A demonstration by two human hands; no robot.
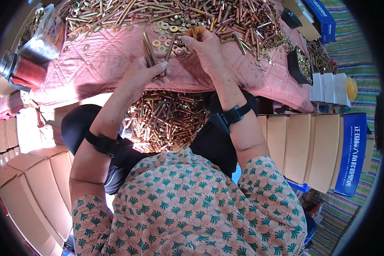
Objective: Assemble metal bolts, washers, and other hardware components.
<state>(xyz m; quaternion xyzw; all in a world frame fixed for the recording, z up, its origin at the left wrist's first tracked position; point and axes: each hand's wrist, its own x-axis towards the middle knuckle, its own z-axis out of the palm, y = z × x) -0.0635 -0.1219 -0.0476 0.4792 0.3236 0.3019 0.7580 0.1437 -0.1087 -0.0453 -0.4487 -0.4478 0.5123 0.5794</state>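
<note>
- The left hand [147,73] is closed around a few long metal rods [149,50]; its thumb lies across them. Their upper ends stand free above the fingers and spread a little — probably held low so that these ends stay reachable.
- The right hand [204,46] is bent, thumb near the fingers, at the near edge of the heap. Some brass-coloured metal shows there, but the fingers hide too much, and I cannot tell if it grips any.
- Flat washers [163,28] lie loose on the pink quilted cloth [99,64], between the hands and the heap of metal rods and tubes [251,21]; this place seems chosen for short reach.
- The cloth covers the desk and hangs over its front, perhaps to stop small pieces from rolling.
- Below this edge, between the knees, more bolt-like pieces [166,117] lie in a mass — near to both hands.
- A black tray [295,68] at the right keeps small metal parts together, apart from the long ones.
</note>
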